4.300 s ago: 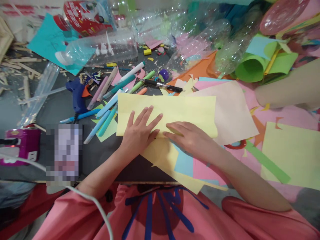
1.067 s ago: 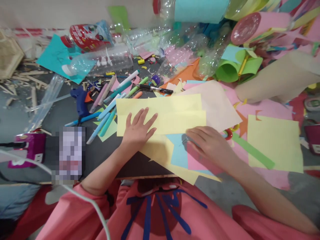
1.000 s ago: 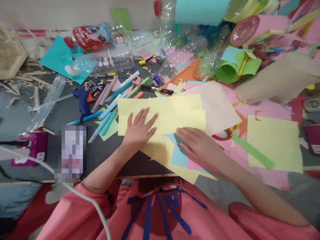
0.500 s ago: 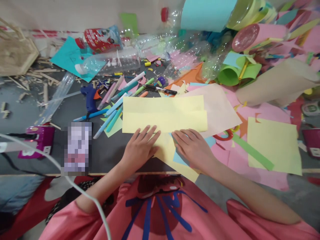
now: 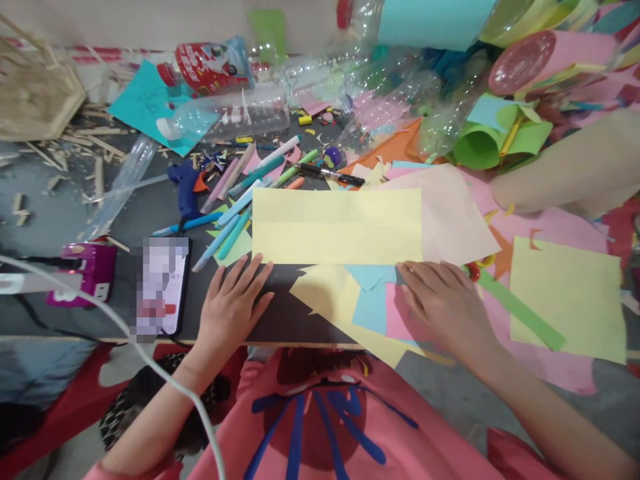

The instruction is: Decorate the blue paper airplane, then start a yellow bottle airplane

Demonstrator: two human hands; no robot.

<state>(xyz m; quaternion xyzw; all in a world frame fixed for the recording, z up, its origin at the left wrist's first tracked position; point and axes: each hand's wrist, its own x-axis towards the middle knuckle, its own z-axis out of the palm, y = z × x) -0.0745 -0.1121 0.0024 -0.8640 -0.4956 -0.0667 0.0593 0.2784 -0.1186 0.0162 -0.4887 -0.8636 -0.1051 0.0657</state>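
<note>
A yellow sheet of paper (image 5: 337, 227), folded into a wide strip with a faint crease across it, lies in front of me. My left hand (image 5: 233, 300) rests flat with fingers spread, its fingertips at the sheet's lower left corner. At the lower right corner, the fingertips of my right hand (image 5: 443, 300) touch the edge, the fingers stretched out. Beneath and below the strip are another yellow paper (image 5: 325, 300) and light blue paper pieces (image 5: 370, 310). A pale pink sheet (image 5: 450, 220) sticks out from under its right side.
Several markers (image 5: 235, 230) and a blue glue gun (image 5: 187, 190) lie to the left, near a phone (image 5: 165, 287). A white cable (image 5: 165, 380) crosses the lower left. Clear plastic bottles (image 5: 240, 113) stretch along the back. Green rolled paper (image 5: 480, 143) sits at the right.
My hands have moved apart along the lower edge, left hand to the left corner and right hand to the right. The folded strip now lies flatter. The view has shifted slightly.
</note>
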